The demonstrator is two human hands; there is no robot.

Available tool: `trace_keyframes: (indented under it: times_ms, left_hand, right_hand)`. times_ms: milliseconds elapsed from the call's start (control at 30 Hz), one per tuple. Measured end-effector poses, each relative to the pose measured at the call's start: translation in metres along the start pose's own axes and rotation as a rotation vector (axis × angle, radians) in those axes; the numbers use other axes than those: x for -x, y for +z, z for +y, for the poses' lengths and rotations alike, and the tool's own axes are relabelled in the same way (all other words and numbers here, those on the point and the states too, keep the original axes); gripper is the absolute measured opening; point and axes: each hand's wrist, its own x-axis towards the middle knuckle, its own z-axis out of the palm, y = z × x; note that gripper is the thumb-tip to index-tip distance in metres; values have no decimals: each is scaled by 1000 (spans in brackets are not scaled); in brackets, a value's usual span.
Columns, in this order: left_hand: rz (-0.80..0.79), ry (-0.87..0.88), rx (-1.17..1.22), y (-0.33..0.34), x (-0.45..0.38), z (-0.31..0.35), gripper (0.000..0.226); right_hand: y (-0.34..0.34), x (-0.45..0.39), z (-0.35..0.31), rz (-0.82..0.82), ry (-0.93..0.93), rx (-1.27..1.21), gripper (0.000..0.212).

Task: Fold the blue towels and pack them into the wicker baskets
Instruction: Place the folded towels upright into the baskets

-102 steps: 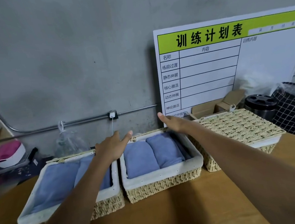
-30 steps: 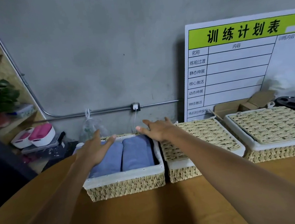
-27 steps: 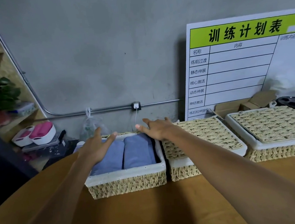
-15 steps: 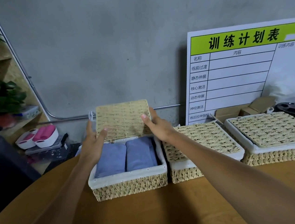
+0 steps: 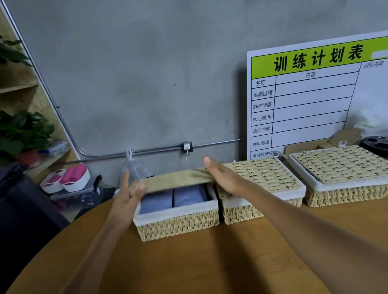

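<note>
Two folded blue towels [image 5: 173,199] sit side by side inside the leftmost wicker basket [image 5: 177,221], which is on the wooden table [image 5: 199,270] right between the person's two hands. Its woven lid [image 5: 175,181] is tilted low over the towels, nearly flat, with the front edge not down on the white liner yet, so the towels show through the gap.

The left hand [image 5: 128,194] is at the lid's left end, fingers spread and loose, thumb tip touching the lid's corner. The right hand [image 5: 221,176] is at the lid's right end, fingers together and stretched out flat, palm against the lid's edge. Neither one is really wrapped around anything.

Three baskets total, lined up in a row. Just beyond the right hand is the middle basket [image 5: 263,197], lid shut, touching the first one. Further right of that hand is the third basket [image 5: 346,180], also lidded, a small gap away.

Past the right hand, a white board [image 5: 320,98] with a green header leans on the grey wall. Out beyond the left hand there's a shelf with two potted plants [image 5: 11,137] and a pink and white container [image 5: 67,180].
</note>
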Motion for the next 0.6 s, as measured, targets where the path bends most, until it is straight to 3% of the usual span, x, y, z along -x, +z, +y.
trace_keyframes:
  times_ms: [133,267,333,467,600]
  left_hand:
    - [-129,-38,-154,5,15,-18,103]
    - [-139,-5,-260,18,16,-17,102]
    - [-110,5,-266,20,17,-16,103]
    - [-139,-86,-342,15,10,-19,106]
    - [-124,-62,-498,15,11,-1,110]
  right_hand:
    - [16,6,7,-44,-44,482,80]
    - [31,4,18,-20,-87,747,89]
    - [32,3,20,-25,-79,783,93]
    - [20,12,4,-22,-43,675,69]
    - [-4,38,-11,-9,-17,567,58]
